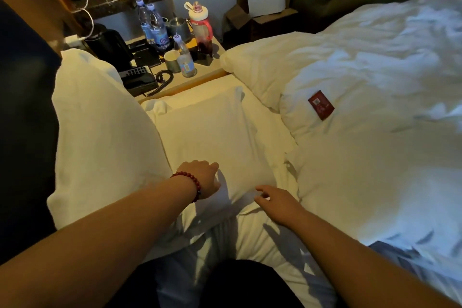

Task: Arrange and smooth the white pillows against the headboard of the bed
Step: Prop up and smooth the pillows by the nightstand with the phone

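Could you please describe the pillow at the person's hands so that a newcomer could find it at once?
Start at the bedside table crowded with bottles; just in front of it lies a white pillow. It sits between the upright pillow at the dark headboard and the rumpled duvet. It alone lies flat, with the left hand gripping its near edge.

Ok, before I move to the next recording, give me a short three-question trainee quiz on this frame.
1. True or false: the red card lies on the flat pillow.
2. Which hand wears the bead bracelet? A) left B) right
3. Fill in: the right hand is ___, fingers spread at the flat pillow's near edge.

Key:
1. False. It lies on the duvet.
2. A. It is on the left hand, whose fingers curl into the flat pillow's fabric.
3. open
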Tool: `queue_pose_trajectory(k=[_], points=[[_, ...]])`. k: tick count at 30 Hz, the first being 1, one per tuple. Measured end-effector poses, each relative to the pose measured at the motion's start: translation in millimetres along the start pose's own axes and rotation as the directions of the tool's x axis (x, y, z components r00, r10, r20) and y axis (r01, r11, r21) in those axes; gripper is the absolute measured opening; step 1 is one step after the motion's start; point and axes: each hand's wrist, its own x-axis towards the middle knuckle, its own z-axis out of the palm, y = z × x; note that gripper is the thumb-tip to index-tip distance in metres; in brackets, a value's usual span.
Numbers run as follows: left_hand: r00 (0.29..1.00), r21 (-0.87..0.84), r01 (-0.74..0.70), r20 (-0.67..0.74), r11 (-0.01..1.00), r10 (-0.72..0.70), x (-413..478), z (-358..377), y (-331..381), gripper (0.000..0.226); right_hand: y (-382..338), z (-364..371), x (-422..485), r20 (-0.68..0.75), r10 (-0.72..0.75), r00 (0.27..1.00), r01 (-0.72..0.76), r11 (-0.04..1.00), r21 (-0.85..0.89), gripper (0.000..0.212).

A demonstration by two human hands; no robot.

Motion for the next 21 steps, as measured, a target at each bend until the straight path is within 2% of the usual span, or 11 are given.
queue_pose_trajectory(k=[6,10,12,14,17,21], points=[[0.997,-0.156,0.071,0.044,0.985,-0.065,-13,54,40,0.056,28,-10,-37,-0.078,-0.009,0.997,0.014,0.998,0.068,0.041],[0.986,-0.294,0.150,0.119,0.944,-0.120,-31,79,81,0.065,50,-8,-72,-0.081,-0.113,0.990,0.114,0.993,0.004,0.042],[0.980,-0.452,0.194,0.119,0.871,-0.157,-44,90,113,0.064,65,-10,-95,-0.083,-0.187,0.979,0.188,0.982,0.012,0.041],[0.972,-0.632,0.221,0.078,0.742,-0.224,-61,100,154,0.060,83,-15,-121,-0.080,-0.254,0.964,0.258,0.965,0.053,0.038],[0.942,-0.784,0.204,-0.005,0.586,-0.334,-92,109,227,0.049,115,-28,-159,-0.046,-0.339,0.940,0.341,0.939,0.044,0.038],[0.921,-0.828,0.171,-0.059,0.534,-0.386,-137,110,320,0.034,161,-53,-206,-0.061,-0.353,0.934,0.356,0.933,0.045,0.038]])
